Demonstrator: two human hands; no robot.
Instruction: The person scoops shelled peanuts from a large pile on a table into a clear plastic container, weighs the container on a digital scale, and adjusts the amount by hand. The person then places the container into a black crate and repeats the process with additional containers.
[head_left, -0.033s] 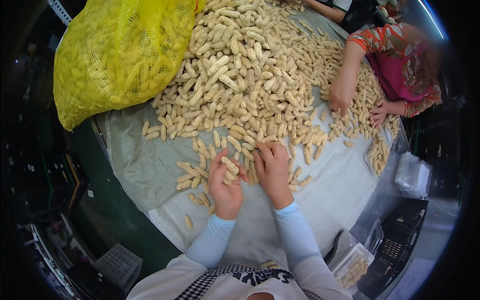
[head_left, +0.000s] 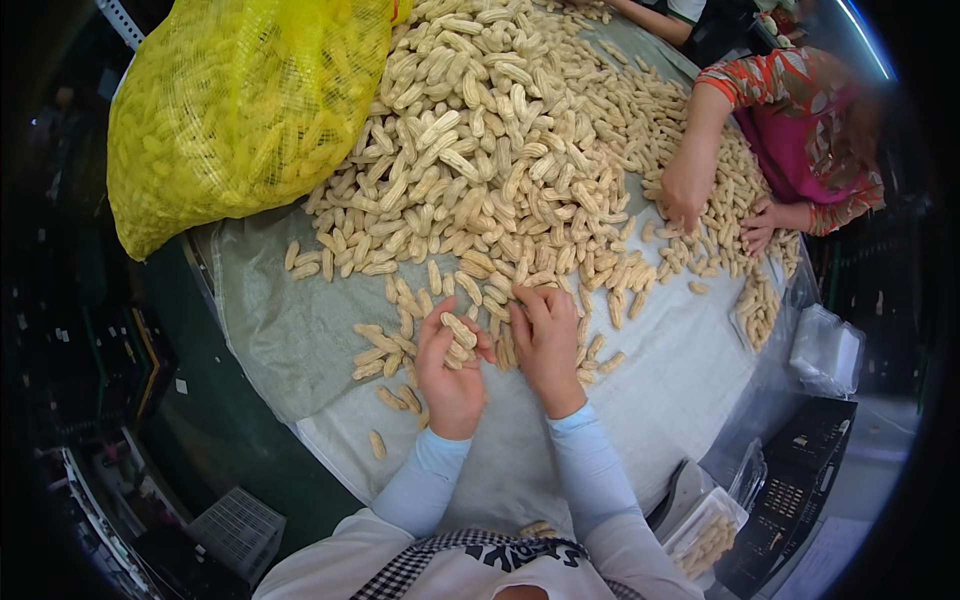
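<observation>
Several unshelled peanuts [head_left: 459,332] lie in my left hand [head_left: 453,392], its fingers and thumb curled round them. Just to the right, my right hand [head_left: 550,345] is palm down with bent fingers among loose peanuts at the near edge of a large peanut pile [head_left: 480,140]. Whatever its fingertips pinch is hidden beneath the hand. More loose peanuts [head_left: 375,350] are scattered left of my left hand. Everything rests on a pale grey sheet [head_left: 670,385] covering the table.
A bulging yellow mesh sack [head_left: 240,120] of peanuts stands at the far left. At the right, a co-worker's hands [head_left: 688,185] reach among peanuts. Near right are a clear tub [head_left: 708,535] with peanuts, a black crate [head_left: 790,495] and clear plastic packaging [head_left: 826,348]. A grey basket [head_left: 238,530] sits low left.
</observation>
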